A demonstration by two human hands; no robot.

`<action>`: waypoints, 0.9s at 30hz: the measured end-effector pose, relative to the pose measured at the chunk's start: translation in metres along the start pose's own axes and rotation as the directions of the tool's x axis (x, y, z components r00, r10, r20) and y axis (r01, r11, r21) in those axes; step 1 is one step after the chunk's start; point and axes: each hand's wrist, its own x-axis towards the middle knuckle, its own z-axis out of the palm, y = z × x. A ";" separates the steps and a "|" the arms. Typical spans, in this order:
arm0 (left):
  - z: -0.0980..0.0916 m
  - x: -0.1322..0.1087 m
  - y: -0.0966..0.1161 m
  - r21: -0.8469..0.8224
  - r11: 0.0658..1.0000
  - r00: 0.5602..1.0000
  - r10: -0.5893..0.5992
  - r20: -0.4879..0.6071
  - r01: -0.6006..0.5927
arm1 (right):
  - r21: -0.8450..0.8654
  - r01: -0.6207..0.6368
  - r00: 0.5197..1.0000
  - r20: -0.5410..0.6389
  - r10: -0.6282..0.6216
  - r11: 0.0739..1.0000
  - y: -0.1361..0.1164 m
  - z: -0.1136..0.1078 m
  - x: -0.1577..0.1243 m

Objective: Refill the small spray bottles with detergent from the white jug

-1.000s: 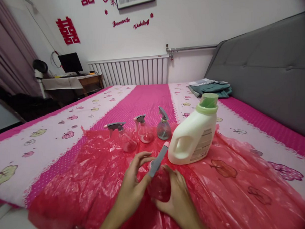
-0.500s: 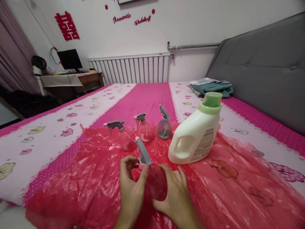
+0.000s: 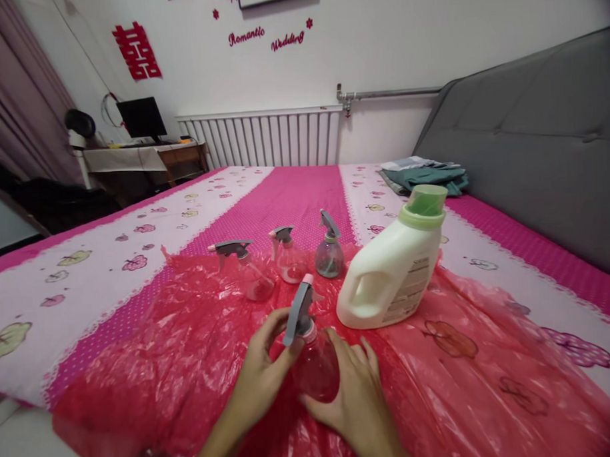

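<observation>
A clear spray bottle (image 3: 317, 371) with a grey trigger head and pink nozzle stands in front of me on red plastic sheeting (image 3: 200, 372). My left hand (image 3: 269, 353) pinches the base of its spray head. Around the right side of its clear body curls my right hand (image 3: 348, 393). Just beyond are three more spray bottles: a clear one (image 3: 257, 280) at left, a pinkish one (image 3: 291, 263) in the middle and a greyish one (image 3: 329, 255) at right. A large white detergent jug (image 3: 394, 272) with a green cap stands to the right of my hands.
The sheeting lies over a pink-and-white bed cover (image 3: 288, 196). Folded clothes (image 3: 423, 176) rest near the grey headboard (image 3: 526, 121). Behind the bed are a radiator (image 3: 266, 138) and, at left, a desk (image 3: 137, 160) with a monitor (image 3: 142, 118).
The spray head in my left hand has turned, its nozzle swinging from pointing up-left to up-right. My right hand stays around the bottle's body. The other bottles and the jug have not moved.
</observation>
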 end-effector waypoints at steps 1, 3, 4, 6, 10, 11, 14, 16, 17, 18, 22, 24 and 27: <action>-0.002 0.000 0.001 0.006 1.000 1.000 -0.003 0.023 0.003 | 0.001 -0.002 1.000 -0.003 0.002 1.000 0.000 0.000 0.000; -0.002 0.001 0.001 0.014 1.000 0.999 0.004 0.050 -0.005 | 0.006 -0.007 1.000 -0.003 0.007 1.000 0.001 0.001 -0.001; 0.000 0.002 0.000 0.018 1.000 0.998 0.016 0.056 -0.017 | 0.009 -0.014 1.000 -0.002 0.014 1.000 0.001 0.002 -0.001; 0.004 0.004 -0.001 0.030 0.998 0.999 0.045 0.015 -0.046 | 0.017 -0.024 1.000 -0.002 0.024 1.000 0.001 0.002 -0.002; 0.011 0.013 -0.003 0.068 0.996 0.991 0.060 -0.118 -0.052 | 0.015 -0.024 1.000 -0.007 0.024 1.000 0.000 0.002 -0.003; 0.011 0.015 -0.002 0.076 0.996 0.991 0.063 -0.121 -0.054 | 0.011 -0.024 1.000 -0.004 0.024 1.000 0.000 0.002 -0.003; 0.011 0.019 0.004 0.127 0.989 0.990 0.088 -0.110 -0.074 | 0.004 -0.029 1.000 0.008 0.029 1.000 0.000 0.002 -0.004; 0.013 0.020 0.009 0.229 0.971 0.972 0.123 -0.201 -0.076 | -0.002 -0.033 0.999 -0.001 0.033 0.999 -0.001 0.003 -0.004; 0.014 0.019 0.011 0.271 0.960 0.953 0.140 -0.270 -0.064 | -0.003 -0.034 0.999 -0.009 0.034 0.999 -0.002 0.004 -0.004; 0.016 0.018 0.012 0.291 0.956 0.932 0.147 -0.332 -0.047 | -0.002 -0.037 0.999 -0.015 0.037 0.999 -0.003 0.004 -0.004; 0.021 0.015 0.006 0.160 0.987 0.944 0.067 -0.324 -0.015 | 0.009 -0.051 0.998 -0.024 0.051 0.999 -0.004 0.006 -0.004; 0.021 0.015 -0.001 0.079 0.997 0.975 0.038 -0.221 -0.021 | 0.005 -0.051 0.998 -0.023 0.051 0.999 -0.003 0.006 -0.005; 0.016 0.016 -0.008 -0.046 0.999 0.996 0.017 -0.085 -0.021 | -0.008 -0.037 0.999 -0.017 0.037 0.999 -0.002 0.004 -0.005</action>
